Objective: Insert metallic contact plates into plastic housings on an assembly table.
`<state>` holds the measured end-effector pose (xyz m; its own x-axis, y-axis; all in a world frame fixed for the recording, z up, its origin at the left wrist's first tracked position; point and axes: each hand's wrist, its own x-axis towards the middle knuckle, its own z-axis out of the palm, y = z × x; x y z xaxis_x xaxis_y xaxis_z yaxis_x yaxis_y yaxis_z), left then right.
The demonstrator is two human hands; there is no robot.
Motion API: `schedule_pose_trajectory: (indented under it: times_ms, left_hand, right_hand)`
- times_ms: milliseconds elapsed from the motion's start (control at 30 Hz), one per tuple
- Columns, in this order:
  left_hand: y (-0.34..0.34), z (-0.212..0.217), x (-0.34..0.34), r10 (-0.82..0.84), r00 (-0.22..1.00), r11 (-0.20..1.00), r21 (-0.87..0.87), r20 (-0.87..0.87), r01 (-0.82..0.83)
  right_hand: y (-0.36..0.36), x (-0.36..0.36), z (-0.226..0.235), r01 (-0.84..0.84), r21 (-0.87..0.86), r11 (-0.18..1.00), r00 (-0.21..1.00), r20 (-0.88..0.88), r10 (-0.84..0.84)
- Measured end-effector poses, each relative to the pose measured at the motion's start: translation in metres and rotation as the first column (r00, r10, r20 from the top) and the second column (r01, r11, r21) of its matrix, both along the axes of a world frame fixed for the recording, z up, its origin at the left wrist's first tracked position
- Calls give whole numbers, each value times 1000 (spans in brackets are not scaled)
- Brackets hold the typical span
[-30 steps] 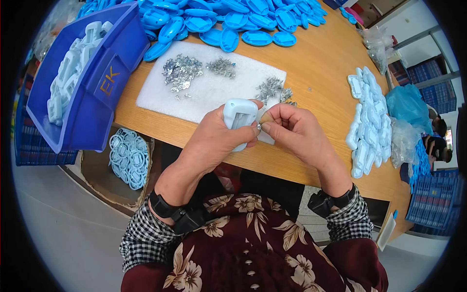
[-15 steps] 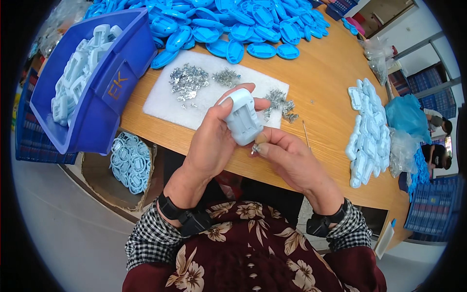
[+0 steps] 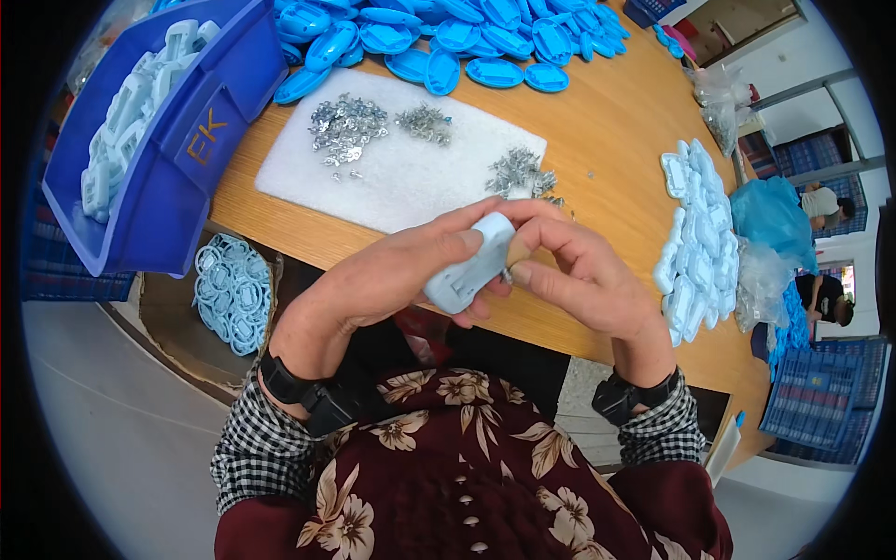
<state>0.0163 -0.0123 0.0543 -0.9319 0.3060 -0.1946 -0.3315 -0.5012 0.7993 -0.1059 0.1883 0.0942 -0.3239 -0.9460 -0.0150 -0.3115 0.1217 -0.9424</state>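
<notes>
Pale-blue plastic housing (image 3: 469,266) pinched between left hand (image 3: 392,280) and right hand (image 3: 579,271).

Wooden table (image 3: 607,140) under white pad (image 3: 411,177)

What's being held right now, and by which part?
The left hand grips a pale blue plastic part around its middle; the right hand pinches its lower edge.

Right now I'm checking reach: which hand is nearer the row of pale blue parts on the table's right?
Right. The right hand is beside the row of pale blue parts; the left hand is farther left.
</notes>
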Motion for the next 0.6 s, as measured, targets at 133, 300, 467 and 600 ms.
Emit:
schedule_pose_trajectory:
  times_ms: [133, 300, 467, 600]
  left_hand:
    - [10, -23, -3, 118, 986, 962, 234, 114, -142]
    - [15, -34, -6, 155, 981, 926, 329, 115, -185]
    - [16, -36, -8, 178, 971, 916, 332, 161, -224]
    - [19, -34, -8, 191, 962, 928, 285, 194, -242]
  right_hand:
    - [1, 0, -19, 311, -104, 945, 950, -9, -313]
    - [-5, 5, -34, 374, -192, 907, 893, -190, -408]
    - [-15, 14, -38, 380, -215, 900, 831, -349, -434]
    - [-21, 16, -46, 411, -217, 885, 814, -349, -464]
